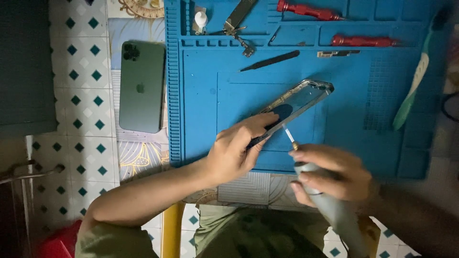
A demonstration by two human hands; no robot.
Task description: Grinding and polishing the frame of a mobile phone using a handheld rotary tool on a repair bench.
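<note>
My left hand grips the near end of a phone frame with a clear back, which lies slanted on the blue work mat. My right hand is shut on a grey pen-shaped power tool. Its thin white tip points up at the frame's lower edge, just right of my left fingers.
A dark green phone lies face down left of the mat. On the mat's far side lie black tweezers, two red screwdrivers, a small white bottle and metal parts. A green-white tool lies at the right.
</note>
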